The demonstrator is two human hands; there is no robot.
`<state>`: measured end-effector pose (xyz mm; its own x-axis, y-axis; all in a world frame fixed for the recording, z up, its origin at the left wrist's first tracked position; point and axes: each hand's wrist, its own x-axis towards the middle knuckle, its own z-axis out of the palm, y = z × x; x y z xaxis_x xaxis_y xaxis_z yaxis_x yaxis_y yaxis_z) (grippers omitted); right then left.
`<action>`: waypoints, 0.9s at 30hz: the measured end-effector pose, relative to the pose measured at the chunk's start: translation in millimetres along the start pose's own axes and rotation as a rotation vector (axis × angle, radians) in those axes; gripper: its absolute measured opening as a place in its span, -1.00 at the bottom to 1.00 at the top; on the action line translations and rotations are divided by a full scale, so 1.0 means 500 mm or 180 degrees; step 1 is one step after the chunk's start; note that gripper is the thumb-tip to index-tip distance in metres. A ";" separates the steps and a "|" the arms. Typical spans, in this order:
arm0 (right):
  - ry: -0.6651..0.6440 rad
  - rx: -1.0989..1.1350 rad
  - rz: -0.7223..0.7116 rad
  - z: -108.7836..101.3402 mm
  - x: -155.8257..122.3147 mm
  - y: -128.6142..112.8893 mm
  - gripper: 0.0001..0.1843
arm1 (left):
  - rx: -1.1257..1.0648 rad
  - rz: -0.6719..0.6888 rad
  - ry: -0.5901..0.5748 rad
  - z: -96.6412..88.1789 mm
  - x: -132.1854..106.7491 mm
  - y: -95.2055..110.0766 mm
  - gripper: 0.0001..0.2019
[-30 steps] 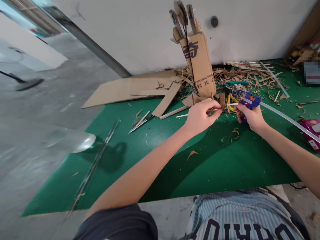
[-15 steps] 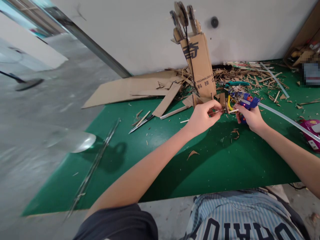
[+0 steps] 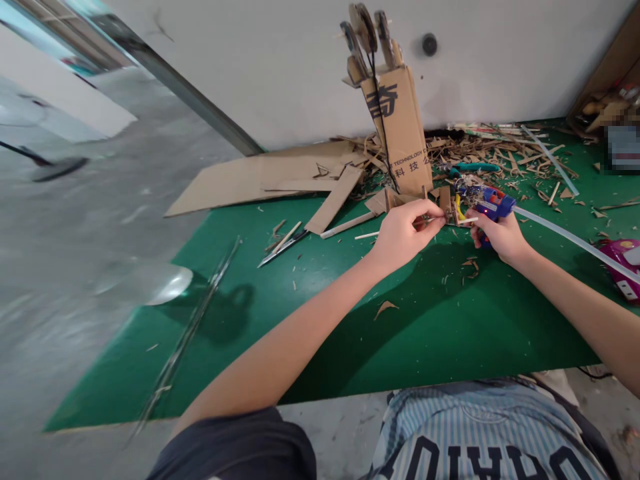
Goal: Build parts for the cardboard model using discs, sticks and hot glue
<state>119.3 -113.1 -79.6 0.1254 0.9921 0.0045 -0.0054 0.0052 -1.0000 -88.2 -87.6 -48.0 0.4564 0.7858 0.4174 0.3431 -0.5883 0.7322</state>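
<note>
My left hand [image 3: 407, 232] is closed in a pinch around a thin wooden stick [image 3: 367, 235], whose pale end sticks out to the left of the hand. The stick seems to run through a small cardboard assembly [image 3: 444, 199] with upright pieces, partly hidden behind my fingers; a pale stick end shows on its right side. My right hand [image 3: 500, 235] is wrapped around a blue hot glue gun [image 3: 495, 203], its nozzle side towards the assembly. A long translucent glue stick [image 3: 565, 239] extends from the gun's back. A yellow part [image 3: 459, 205] shows beside the gun.
A tall cardboard hand model [image 3: 400, 133] stands behind my hands, near the wall. Cardboard scraps [image 3: 480, 143] and teal-handled pliers [image 3: 477, 167] lie at the back. Scissors [image 3: 283, 248] and a cardboard sheet [image 3: 225, 177] are to the left, a magenta device [image 3: 623, 257] to the right.
The glue gun and my right hand have shifted slightly left. The left end of the wooden stick sits a little farther left and higher.
</note>
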 end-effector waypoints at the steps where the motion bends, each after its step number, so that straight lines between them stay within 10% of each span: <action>1: -0.0014 -0.0028 -0.0001 0.000 -0.001 -0.001 -0.65 | 0.0031 0.0007 -0.0025 0.000 0.000 0.001 -0.90; 27: -0.0015 0.0270 -0.0007 -0.001 -0.006 -0.017 -0.60 | -0.0031 -0.0140 -0.0197 0.003 -0.002 0.006 -0.93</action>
<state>119.5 -116.4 -71.1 0.1207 0.9927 0.0068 -0.0891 0.0177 -0.9959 -86.1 -90.3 -47.1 0.4911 0.7973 0.3509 0.3561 -0.5513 0.7545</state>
